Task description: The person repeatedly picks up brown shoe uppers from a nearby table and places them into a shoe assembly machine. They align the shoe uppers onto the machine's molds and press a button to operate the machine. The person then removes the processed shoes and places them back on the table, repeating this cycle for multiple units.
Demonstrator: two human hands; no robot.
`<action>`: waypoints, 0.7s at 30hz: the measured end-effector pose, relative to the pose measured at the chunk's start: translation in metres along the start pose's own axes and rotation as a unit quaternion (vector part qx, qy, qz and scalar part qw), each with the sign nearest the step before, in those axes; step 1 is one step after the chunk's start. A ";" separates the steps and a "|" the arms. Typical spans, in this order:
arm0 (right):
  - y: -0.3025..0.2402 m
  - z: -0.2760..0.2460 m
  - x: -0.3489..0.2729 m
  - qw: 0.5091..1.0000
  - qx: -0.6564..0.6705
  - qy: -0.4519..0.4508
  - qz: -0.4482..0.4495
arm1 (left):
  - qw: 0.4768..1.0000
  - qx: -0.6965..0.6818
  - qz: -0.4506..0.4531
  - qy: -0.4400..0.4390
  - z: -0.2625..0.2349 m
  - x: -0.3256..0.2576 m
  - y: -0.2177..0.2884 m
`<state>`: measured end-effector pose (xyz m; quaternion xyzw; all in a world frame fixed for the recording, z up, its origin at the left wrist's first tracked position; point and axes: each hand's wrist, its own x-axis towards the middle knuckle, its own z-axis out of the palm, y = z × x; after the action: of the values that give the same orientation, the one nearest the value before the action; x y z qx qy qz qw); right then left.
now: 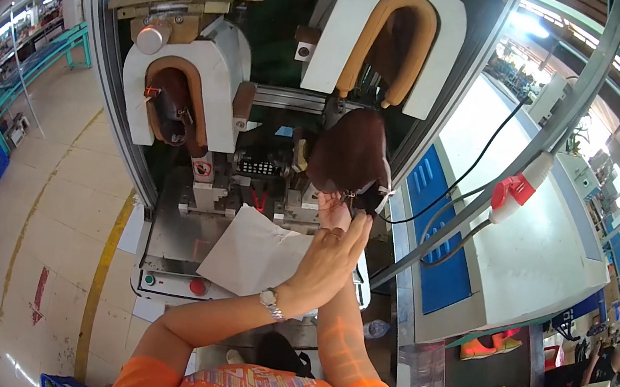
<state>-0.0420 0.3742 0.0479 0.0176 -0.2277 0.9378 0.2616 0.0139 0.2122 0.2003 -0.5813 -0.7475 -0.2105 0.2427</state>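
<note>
A dark brown leather shoe upper (353,153) sits on the right-hand station of the machine, below a raised clamp. My left hand (331,255), with a watch at its wrist, crosses over my right forearm. Its fingertips grip the upper's lower edge, near a black part and a white tie. My right hand (332,212) is under the same edge with its fingers bent against it; the upper and my left hand hide part of it. A second brown shoe upper (175,103) stands inside the left clamp (132,88), apart from my hands.
Above is the raised right clamp (440,60) with its tan horseshoe pad (368,28). A white sheet (252,253) lies on the machine's front, close to a red button (197,287). To the right are a white-topped bench (533,269), a metal post and a hanging red plug (511,194).
</note>
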 end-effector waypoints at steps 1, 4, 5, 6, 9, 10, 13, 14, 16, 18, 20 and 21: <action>-0.002 -0.001 0.002 1.000 -0.004 -0.001 -0.003 | 1.000 0.005 -0.007 -0.006 0.000 0.001 0.003; -0.005 0.001 0.002 1.000 -0.006 0.003 -0.009 | 1.000 0.007 0.019 0.004 0.000 0.001 -0.002; 0.000 0.003 0.004 1.000 0.000 0.000 -0.004 | 1.000 0.013 0.022 0.007 0.000 0.000 -0.007; -0.003 0.001 0.003 1.000 -0.004 0.003 -0.007 | 1.000 -0.025 0.015 0.012 0.002 -0.001 -0.011; -0.003 -0.001 0.001 1.000 -0.007 0.005 -0.013 | 0.999 -0.043 0.017 0.020 -0.002 -0.006 -0.017; -0.002 -0.002 0.001 1.000 -0.007 0.006 -0.014 | 0.998 -0.060 0.010 0.034 -0.001 -0.007 -0.017; 0.001 -0.002 0.008 1.000 -0.008 0.009 -0.021 | 0.999 -0.042 0.007 0.017 -0.001 -0.005 -0.018; 0.000 -0.003 0.011 1.000 -0.008 0.012 -0.026 | 0.998 -0.058 0.002 0.022 0.001 -0.004 -0.017; 0.004 -0.005 0.012 0.999 -0.003 0.020 -0.028 | 0.998 -0.054 0.002 0.029 0.003 -0.005 -0.016; 0.005 -0.003 0.019 0.999 -0.001 0.022 -0.031 | 0.997 -0.050 0.004 0.050 0.005 -0.005 -0.016; 0.002 -0.004 0.025 0.999 -0.001 0.023 -0.037 | 0.997 -0.057 0.006 0.047 0.007 -0.004 -0.015; 0.000 -0.005 0.028 0.999 -0.001 0.026 -0.041 | 0.997 -0.062 0.006 0.045 0.009 -0.003 -0.015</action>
<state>-0.0655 0.3903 0.0478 0.0025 -0.2214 0.9261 0.3054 -0.0007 0.2114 0.1910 -0.5901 -0.7176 -0.2810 0.2407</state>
